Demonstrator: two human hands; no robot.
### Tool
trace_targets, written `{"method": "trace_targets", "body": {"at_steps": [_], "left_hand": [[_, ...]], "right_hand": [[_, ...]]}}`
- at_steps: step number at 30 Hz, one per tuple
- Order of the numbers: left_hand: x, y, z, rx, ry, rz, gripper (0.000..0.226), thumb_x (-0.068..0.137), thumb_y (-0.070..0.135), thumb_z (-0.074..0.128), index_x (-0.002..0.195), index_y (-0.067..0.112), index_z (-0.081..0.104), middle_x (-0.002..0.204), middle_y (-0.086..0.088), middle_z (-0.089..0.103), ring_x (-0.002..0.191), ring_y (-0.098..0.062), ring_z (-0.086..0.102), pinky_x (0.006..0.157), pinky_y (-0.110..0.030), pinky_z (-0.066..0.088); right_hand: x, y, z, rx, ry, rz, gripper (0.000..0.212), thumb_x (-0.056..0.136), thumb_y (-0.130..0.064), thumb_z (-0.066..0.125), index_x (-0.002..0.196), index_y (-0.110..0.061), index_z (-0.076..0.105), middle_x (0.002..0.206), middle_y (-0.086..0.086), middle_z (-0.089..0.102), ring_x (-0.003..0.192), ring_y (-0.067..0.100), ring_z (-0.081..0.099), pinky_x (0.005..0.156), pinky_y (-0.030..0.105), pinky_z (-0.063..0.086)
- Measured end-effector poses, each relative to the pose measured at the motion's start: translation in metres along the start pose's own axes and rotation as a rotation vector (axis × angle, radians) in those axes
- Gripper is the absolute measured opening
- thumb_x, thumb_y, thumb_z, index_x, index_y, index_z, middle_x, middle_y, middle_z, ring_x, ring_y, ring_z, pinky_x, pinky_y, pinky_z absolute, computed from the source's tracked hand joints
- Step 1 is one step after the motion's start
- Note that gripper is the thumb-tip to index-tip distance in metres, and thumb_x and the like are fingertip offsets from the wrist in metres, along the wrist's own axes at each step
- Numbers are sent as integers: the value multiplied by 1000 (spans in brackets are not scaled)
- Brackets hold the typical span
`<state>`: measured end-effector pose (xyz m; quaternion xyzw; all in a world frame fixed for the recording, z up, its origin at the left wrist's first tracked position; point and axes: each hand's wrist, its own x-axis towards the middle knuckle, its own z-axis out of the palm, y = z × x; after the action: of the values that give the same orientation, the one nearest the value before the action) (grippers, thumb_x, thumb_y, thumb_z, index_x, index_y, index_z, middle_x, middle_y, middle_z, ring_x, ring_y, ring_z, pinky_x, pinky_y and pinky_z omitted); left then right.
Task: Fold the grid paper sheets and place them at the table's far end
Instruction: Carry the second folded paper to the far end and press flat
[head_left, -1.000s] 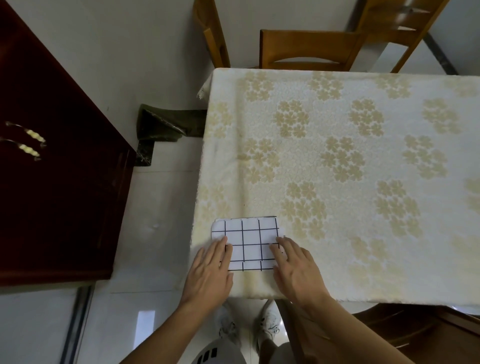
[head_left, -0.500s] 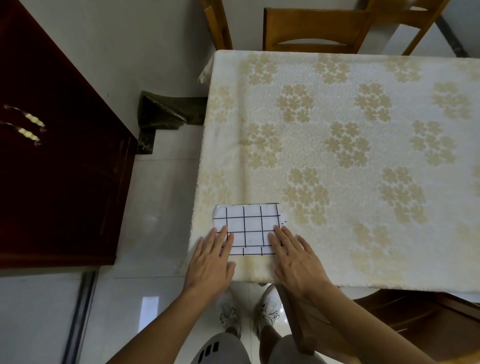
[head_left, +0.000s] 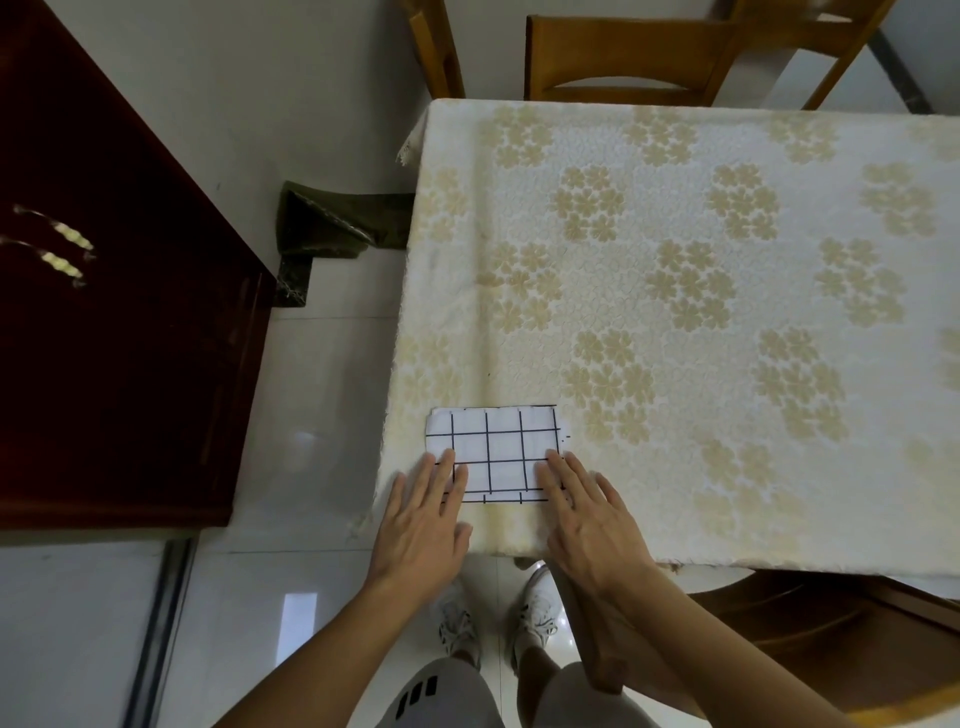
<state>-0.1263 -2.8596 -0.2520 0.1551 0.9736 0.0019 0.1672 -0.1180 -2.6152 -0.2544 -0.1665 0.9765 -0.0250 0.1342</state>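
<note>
Near the table's (head_left: 675, 322) front corner, left hand (head_left: 421, 530) and right hand (head_left: 592, 525), fingers flat and spread, press unlabelled grid paper (head_left: 493, 441); chairs (head_left: 623, 57) stand beyond.

A table (head_left: 675, 312) stands under a cream cloth (head_left: 779, 467) patterned with gold flowers. Wooden chairs (head_left: 623, 57) are pushed in at its far edge, and another chair (head_left: 831, 639) sits at the near right corner. Left of it stands a dark red cabinet (head_left: 119, 338) with metal handles (head_left: 57, 249). The floor (head_left: 311, 415) is pale glossy tile catching light, and the wall (head_left: 260, 78) is plain white.
</note>
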Motion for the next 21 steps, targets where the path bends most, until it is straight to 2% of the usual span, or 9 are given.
{"method": "trace_targets", "body": {"at_steps": [2, 6, 9, 11, 14, 18, 21], "left_hand": [[-3, 2, 0, -3, 10, 27, 66, 92, 45, 33, 150, 13, 34, 159, -12, 28, 146, -31, 27, 110, -51, 20], [-7, 4, 7, 2, -37, 32, 66, 93, 48, 31, 149, 14, 38, 158, -11, 31, 145, -28, 31, 109, -49, 20], [-9, 4, 10, -2, -41, 33, 66, 93, 48, 31, 149, 14, 37, 158, -10, 30, 145, -28, 30, 109, -48, 19], [-10, 4, 12, -7, -36, 36, 66, 93, 48, 31, 150, 15, 36, 159, -9, 28, 145, -27, 29, 109, -48, 19], [-11, 3, 12, -9, -33, 42, 66, 92, 47, 31, 149, 15, 38, 159, -9, 29, 145, -27, 30, 109, -48, 20], [-12, 3, 13, -10, -27, 48, 66, 92, 47, 32, 150, 15, 38, 159, -9, 29, 145, -27, 30, 108, -49, 20], [-14, 5, 10, -11, -11, 45, 66, 92, 47, 33, 149, 15, 39, 159, -10, 29, 145, -28, 31, 108, -50, 20]], "right_hand": [[-1, -1, -1, -5, -6, 16, 75, 85, -38, 41, 153, -8, 31, 160, 14, 28, 147, 30, 28, 112, 47, 34], [-3, -1, 6, 6, -68, 51, 78, 82, -44, 45, 149, -5, 36, 155, 15, 36, 142, 30, 37, 105, 49, 45], [-6, 0, 13, 3, -72, 37, 90, 79, -50, 62, 151, -6, 32, 157, 15, 34, 144, 30, 34, 108, 49, 39], [-9, 1, 15, -5, -54, 32, 94, 78, -53, 67, 151, -6, 33, 157, 15, 34, 144, 31, 34, 108, 49, 35], [-11, 1, 15, -15, -45, 35, 94, 79, -56, 66, 152, -7, 32, 158, 14, 32, 145, 31, 32, 109, 49, 33], [-14, 2, 19, 1, -66, 38, 90, 87, -58, 55, 155, -10, 19, 162, 12, 20, 148, 31, 22, 113, 49, 28], [-15, 1, 17, -1, -52, 50, 91, 84, -58, 58, 154, -10, 23, 160, 13, 27, 146, 32, 28, 110, 50, 37]]}}
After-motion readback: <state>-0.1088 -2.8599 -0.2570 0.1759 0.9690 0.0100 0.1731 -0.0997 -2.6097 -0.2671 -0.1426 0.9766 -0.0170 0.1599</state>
